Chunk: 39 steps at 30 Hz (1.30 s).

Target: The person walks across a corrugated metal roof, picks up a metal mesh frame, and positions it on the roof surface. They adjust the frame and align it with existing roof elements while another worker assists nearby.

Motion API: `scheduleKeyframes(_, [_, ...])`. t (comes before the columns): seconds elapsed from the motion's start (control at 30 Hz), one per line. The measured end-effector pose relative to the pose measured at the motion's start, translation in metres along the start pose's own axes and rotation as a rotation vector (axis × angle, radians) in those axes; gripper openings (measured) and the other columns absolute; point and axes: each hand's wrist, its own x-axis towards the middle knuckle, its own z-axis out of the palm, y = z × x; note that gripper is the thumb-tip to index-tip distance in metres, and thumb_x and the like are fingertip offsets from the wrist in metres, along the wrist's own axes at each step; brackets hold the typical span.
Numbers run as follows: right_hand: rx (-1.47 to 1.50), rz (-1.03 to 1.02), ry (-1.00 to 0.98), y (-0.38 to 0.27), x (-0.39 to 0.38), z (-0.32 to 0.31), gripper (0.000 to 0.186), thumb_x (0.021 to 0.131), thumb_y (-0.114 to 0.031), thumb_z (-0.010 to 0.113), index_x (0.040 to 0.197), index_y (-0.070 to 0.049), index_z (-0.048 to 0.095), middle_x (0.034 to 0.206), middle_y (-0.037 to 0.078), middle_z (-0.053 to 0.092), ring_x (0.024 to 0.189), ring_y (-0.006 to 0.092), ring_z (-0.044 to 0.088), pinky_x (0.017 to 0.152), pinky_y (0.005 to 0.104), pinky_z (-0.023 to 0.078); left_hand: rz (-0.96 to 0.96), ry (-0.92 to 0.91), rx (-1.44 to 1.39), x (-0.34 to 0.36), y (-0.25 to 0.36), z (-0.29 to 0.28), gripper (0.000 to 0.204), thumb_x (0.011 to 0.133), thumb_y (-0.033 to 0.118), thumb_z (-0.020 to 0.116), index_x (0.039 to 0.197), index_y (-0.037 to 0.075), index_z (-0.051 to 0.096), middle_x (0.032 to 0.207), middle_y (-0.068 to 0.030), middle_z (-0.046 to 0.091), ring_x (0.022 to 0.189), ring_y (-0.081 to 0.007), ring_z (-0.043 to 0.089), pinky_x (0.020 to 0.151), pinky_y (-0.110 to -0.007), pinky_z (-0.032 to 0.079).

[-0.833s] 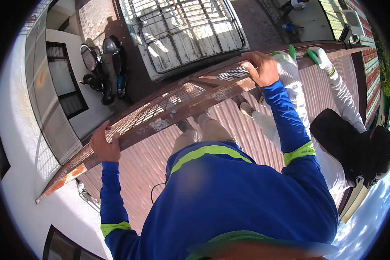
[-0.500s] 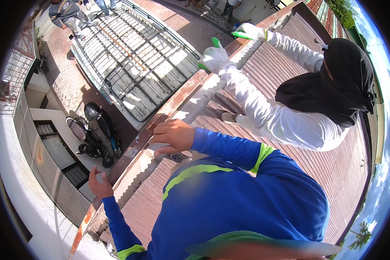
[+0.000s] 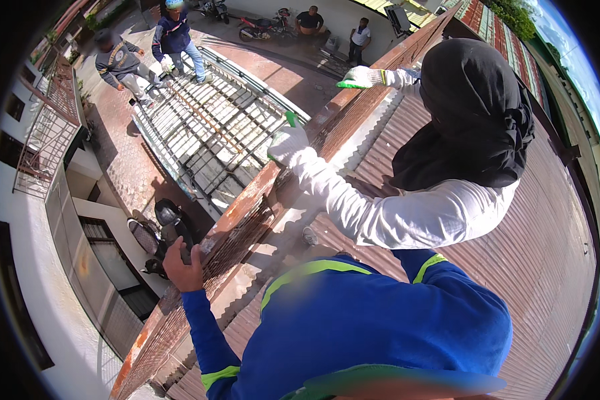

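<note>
My left hand [image 3: 185,268] is open and bare, fingers apart, beside the rusty metal beam [image 3: 245,205] along the roof edge. Whether it touches the beam I cannot tell. My right hand is hidden; only the upper part of that blue sleeve [image 3: 425,264] shows, below a co-worker's white sleeve [image 3: 407,217]. One white-and-green work glove [image 3: 289,145] of the co-worker is at the beam, thumb raised. The other glove [image 3: 363,78] reaches over the beam farther along.
Corrugated roofing [image 3: 547,247] lies to the right. Beyond the beam is a drop to a paved yard, with a metal bar frame [image 3: 213,127] below. Two people [image 3: 177,37] stand by that frame. A parked motorcycle [image 3: 169,223] is beside the building at left.
My view has shifted, showing more of the yard. The co-worker has come closer, in front of my right arm. My right hand has gone out of sight; my left stays open.
</note>
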Motion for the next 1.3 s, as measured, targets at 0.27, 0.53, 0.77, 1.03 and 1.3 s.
scheduleKeyframes(0.27, [-0.009,-0.167,-0.040,-0.004,0.033,0.016,0.039,0.095,-0.048,0.058,0.117,-0.020,0.075,0.126,0.007,0.070,0.117,0.0283,0.065,0.101,0.0432,0.049,-0.047,-0.124,0.065,0.016,0.025,0.058,0.035,0.081,0.033,0.083,0.105,0.010,0.071,0.077,-0.0034,0.054,0.075,-0.0247,0.056,0.070,-0.040,0.045])
scheduleKeyframes(0.53, [0.058,-0.306,0.029,-0.044,0.021,0.000,0.030,0.098,-0.039,0.058,0.112,-0.022,0.077,0.121,0.005,0.072,0.111,0.0271,0.067,0.097,0.0420,0.052,0.023,-0.121,0.092,0.020,0.025,0.055,0.045,0.080,0.045,0.084,0.104,0.009,0.072,0.082,-0.0067,0.060,0.075,-0.0250,0.061,0.068,-0.039,0.050])
scheduleKeyframes(0.77, [0.129,-0.185,-0.102,-0.058,0.002,-0.002,0.033,0.098,-0.035,0.064,0.116,-0.010,0.074,0.099,0.009,0.078,0.080,0.0231,0.075,0.077,0.0386,0.060,-0.014,-0.288,0.240,0.018,0.034,0.052,0.066,0.072,0.061,0.083,0.112,0.010,0.073,0.110,-0.0197,0.070,0.107,-0.0368,0.068,0.092,-0.047,0.053])
scheduleKeyframes(1.03, [0.257,-0.030,-0.148,-0.050,0.010,-0.004,0.042,0.093,-0.048,0.067,0.107,-0.010,0.076,0.096,0.013,0.077,0.081,0.0268,0.076,0.080,0.0419,0.058,-0.046,-0.295,0.249,0.019,0.033,0.051,0.069,0.070,0.065,0.083,0.111,0.010,0.076,0.120,-0.0202,0.068,0.105,-0.0391,0.066,0.095,-0.048,0.052])
scheduleKeyframes(1.3, [0.315,-0.049,-0.176,-0.056,0.018,-0.005,0.030,0.097,-0.034,0.069,0.107,-0.007,0.076,0.086,0.006,0.075,0.076,0.0164,0.072,0.069,0.0329,0.060,0.062,-0.162,0.252,0.015,0.028,0.055,0.073,0.070,0.071,0.079,0.098,0.004,0.076,0.101,-0.0113,0.070,0.097,-0.0301,0.064,0.085,-0.044,0.048])
